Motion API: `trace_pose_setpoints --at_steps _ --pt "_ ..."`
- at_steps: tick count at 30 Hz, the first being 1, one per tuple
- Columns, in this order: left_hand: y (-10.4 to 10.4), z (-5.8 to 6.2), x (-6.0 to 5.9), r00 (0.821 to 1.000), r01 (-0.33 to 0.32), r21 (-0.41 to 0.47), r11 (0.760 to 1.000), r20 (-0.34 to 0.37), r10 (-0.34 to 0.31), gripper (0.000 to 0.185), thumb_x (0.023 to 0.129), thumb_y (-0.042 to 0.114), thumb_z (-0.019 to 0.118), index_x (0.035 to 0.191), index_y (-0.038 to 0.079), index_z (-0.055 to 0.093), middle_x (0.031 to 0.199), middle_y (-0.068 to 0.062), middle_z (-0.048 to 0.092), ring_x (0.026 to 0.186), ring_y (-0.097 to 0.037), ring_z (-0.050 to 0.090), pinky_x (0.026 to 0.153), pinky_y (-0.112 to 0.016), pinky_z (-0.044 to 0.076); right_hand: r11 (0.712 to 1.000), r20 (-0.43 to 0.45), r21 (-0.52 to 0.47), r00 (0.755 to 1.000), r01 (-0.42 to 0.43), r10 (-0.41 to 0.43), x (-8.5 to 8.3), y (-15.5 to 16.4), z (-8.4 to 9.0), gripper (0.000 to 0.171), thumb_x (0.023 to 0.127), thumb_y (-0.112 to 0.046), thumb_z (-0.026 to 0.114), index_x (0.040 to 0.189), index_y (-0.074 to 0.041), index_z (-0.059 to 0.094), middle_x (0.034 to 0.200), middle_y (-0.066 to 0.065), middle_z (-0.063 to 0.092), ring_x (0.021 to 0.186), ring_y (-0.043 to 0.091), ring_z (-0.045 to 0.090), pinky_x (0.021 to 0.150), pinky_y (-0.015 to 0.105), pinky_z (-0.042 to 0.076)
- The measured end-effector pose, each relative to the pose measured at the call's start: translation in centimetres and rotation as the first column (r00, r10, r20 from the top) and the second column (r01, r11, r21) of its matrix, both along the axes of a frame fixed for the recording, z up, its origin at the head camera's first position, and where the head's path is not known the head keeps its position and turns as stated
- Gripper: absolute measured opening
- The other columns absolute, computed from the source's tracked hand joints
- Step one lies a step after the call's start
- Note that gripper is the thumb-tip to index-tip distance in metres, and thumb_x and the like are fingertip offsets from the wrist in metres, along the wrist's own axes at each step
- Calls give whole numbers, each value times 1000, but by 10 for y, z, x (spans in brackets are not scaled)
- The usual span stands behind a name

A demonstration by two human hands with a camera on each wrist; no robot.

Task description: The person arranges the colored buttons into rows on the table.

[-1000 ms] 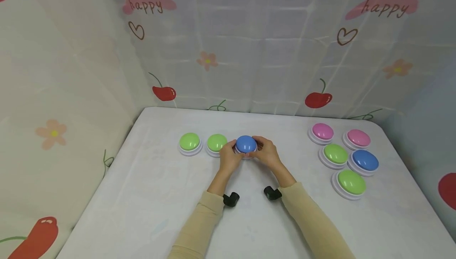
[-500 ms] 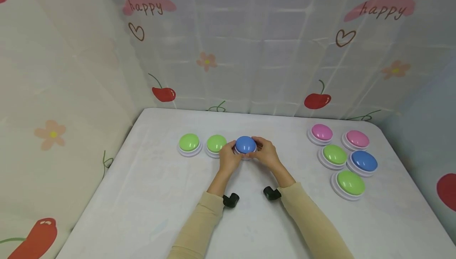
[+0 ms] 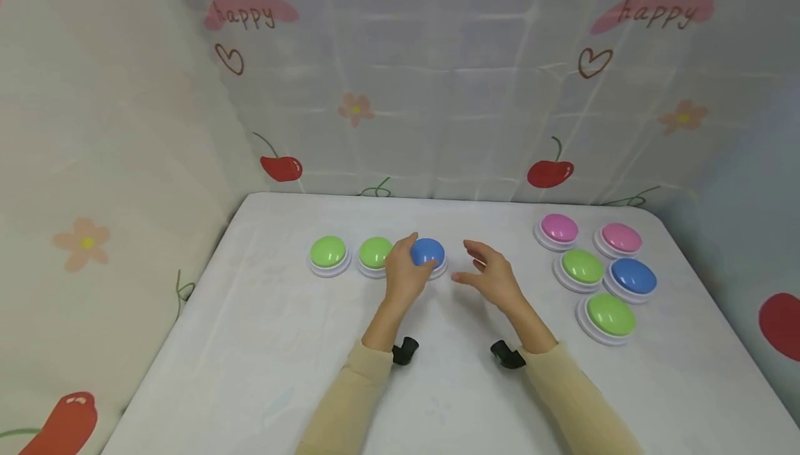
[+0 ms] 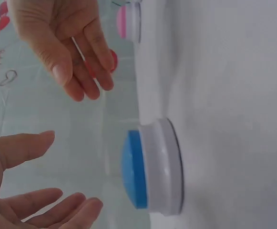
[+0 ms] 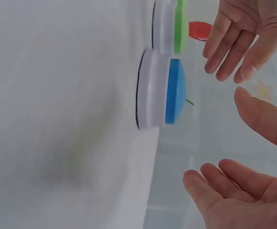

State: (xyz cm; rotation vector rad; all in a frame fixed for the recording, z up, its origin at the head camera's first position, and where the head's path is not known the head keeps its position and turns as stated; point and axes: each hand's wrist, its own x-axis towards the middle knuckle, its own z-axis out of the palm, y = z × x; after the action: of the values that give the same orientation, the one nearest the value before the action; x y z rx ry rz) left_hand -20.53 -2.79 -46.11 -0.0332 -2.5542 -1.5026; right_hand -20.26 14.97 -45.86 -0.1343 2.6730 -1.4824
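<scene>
A blue push button (image 3: 428, 252) on a white round base stands on the white table, at the right end of a row with two green buttons, one at the far left (image 3: 328, 252) and one in the middle (image 3: 375, 253). My left hand (image 3: 404, 271) hovers over its near left side in the head view. The left wrist view shows those fingers (image 4: 26, 148) spread and apart from the blue button (image 4: 136, 169). To the right, my right hand (image 3: 496, 280) is held clear of it, thumb and fingers parted around nothing. The right wrist view shows the blue button touching or nearly touching its green neighbour (image 5: 180, 26).
At the table's right side stand several more buttons: two pink ones, left (image 3: 559, 228) and right (image 3: 621, 237), a green one (image 3: 582, 266), a blue one (image 3: 633, 276) and a nearer green one (image 3: 611, 315). A printed curtain (image 3: 437, 128) hangs behind the table's back edge.
Both hands held the blue button before and have let go of it. My right hand has moved off to the right; my left hand has parted from it but stays close. The button stays put.
</scene>
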Motion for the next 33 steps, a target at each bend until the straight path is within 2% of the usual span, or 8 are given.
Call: trace_pose_setpoints --at_steps 5,10,15,18,20,25,30,33 --pt "19 18 22 983 180 107 978 2 -181 65 83 17 78 139 1 50 138 -19 56 127 -34 54 103 -46 49 998 -90 -4 994 69 -69 31 44 6 72 83 -13 78 143 3 42 148 23 44 138 39 41 111 47 38" --pt "47 20 42 924 367 134 921 58 -377 68 85 19 76 143 4 46 142 -17 53 127 -32 54 102 -37 50 971 -164 36 960 236 -227 64 88 12 71 84 -18 78 142 3 44 145 24 47 135 39 44 109 40 37" --pt "70 18 55 888 426 91 900 151 -435 70 84 22 78 145 9 46 139 -12 56 124 -25 56 100 -30 51 865 -128 36 861 500 -492 88 123 10 68 86 -20 76 144 -5 46 146 16 49 136 33 45 112 22 35" --pt "80 15 59 874 449 77 890 169 -455 69 83 23 78 144 10 48 138 -11 58 122 -22 58 98 -27 51 781 -55 41 782 623 -621 99 142 5 69 88 -22 74 148 -10 42 152 13 43 140 32 39 116 31 33" --pt "84 12 61 867 463 71 884 171 -468 68 83 23 78 143 10 48 137 -11 58 122 -21 58 98 -26 51 749 -3 66 751 659 -660 103 155 0 73 89 -24 72 151 -11 37 155 16 36 142 37 34 116 45 34" --pt "92 6 63 859 477 65 877 178 -480 68 83 23 78 143 9 48 136 -11 59 120 -20 59 96 -24 51 757 151 102 742 645 -653 107 181 -12 84 90 -28 69 156 -9 20 162 18 20 146 42 24 113 57 31" --pt "96 1 63 864 463 79 883 184 -469 67 83 23 79 142 10 50 135 -10 60 119 -19 59 95 -22 51 775 251 62 741 629 -622 106 193 -21 88 90 -26 70 157 -9 16 162 18 18 147 39 24 116 48 29" --pt "97 -1 62 869 451 86 888 185 -459 66 82 22 79 141 10 51 132 -9 61 117 -20 60 94 -22 51 782 261 40 749 622 -609 107 195 -26 88 89 -24 73 156 -9 19 161 19 23 146 35 27 115 33 32"
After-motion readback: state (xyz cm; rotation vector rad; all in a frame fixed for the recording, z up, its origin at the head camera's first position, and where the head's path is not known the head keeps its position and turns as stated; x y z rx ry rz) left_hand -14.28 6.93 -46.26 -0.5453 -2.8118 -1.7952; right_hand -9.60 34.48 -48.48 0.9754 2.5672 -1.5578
